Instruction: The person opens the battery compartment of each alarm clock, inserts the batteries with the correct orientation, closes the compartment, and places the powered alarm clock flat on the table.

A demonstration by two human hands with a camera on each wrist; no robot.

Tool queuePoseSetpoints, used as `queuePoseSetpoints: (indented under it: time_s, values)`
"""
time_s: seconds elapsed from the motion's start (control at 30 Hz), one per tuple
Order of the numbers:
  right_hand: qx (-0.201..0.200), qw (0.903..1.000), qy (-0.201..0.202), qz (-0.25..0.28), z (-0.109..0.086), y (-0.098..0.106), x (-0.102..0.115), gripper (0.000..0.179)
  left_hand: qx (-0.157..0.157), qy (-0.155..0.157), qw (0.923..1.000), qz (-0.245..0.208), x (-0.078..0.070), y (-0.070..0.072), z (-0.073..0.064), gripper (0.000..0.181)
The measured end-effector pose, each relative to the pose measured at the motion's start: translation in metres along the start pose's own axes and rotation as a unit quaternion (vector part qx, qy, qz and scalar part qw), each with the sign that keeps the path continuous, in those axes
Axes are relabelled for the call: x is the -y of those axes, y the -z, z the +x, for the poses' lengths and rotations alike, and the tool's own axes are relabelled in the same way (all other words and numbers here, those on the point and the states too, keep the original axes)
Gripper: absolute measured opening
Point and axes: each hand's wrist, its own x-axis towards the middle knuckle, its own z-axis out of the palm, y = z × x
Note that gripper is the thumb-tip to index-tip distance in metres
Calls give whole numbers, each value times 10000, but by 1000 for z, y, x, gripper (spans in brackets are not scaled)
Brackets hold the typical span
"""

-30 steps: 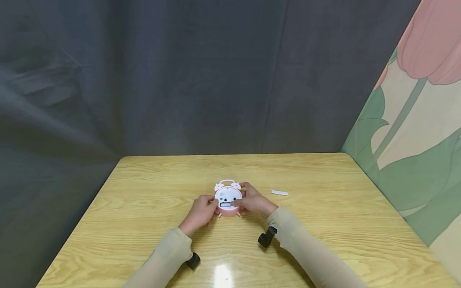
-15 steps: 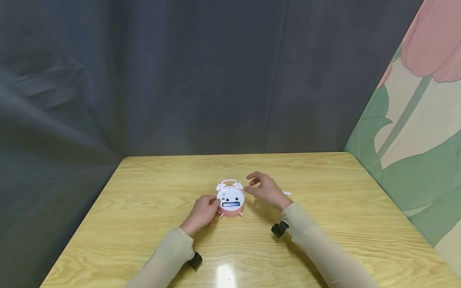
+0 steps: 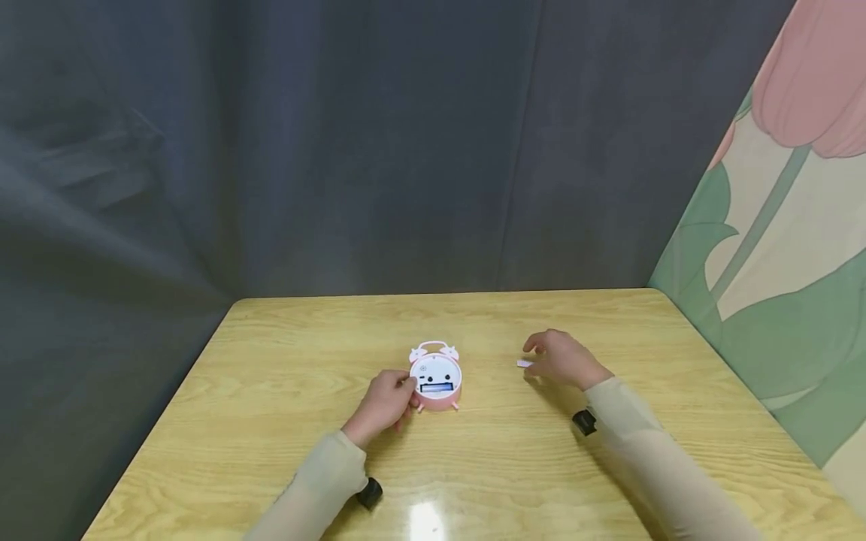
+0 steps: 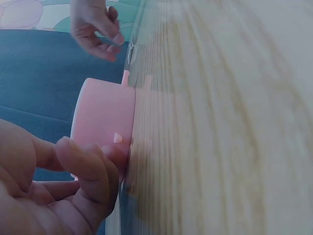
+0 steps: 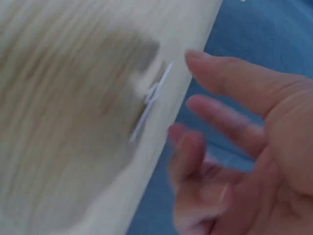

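Note:
A pink alarm clock with twin bells lies with its white back facing up. Its battery compartment is uncovered, and a bluish battery shows inside. My left hand grips the clock's left edge between thumb and fingers; the left wrist view shows curled fingertips against the pink side. Over to the right, my right hand hovers at a small white battery cover, thumb and fingers apart. In the right wrist view, the cover lies on the wood, with a gap between it and the fingertips.
The wood-grain table extends around both hands. A dark cloth hangs behind its far edge, and a flower-patterned wall borders the right side. Black wrist cameras sit on both sleeves.
My right hand has let go of the clock's right side and moved right to the battery cover. My left hand has kept its grip on the clock.

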Motion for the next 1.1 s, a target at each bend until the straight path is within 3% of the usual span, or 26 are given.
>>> queuePoseSetpoints:
  time_s: [0.17,0.37,0.67,0.83,1.1]
  values:
    - [240,9980,-505,279,-2,-1,-13,28,37,6,10000,62,-1,1,1,29]
    - [218,9964,-427,700,-1,-6,-19,10,44,151,9998,150,-1,2,2,28]
    - [-84,9998,-170,35,0,-8,-18,5,50,33,9999,144,-5,1,2,29]
    - [-383,9980,338,-366,1,-9,-17,5,61,90,9998,139,-6,2,2,29]
    - [-1189,9847,1086,-664,-1,-10,-3,6,72,70,9999,100,-6,2,2,29]
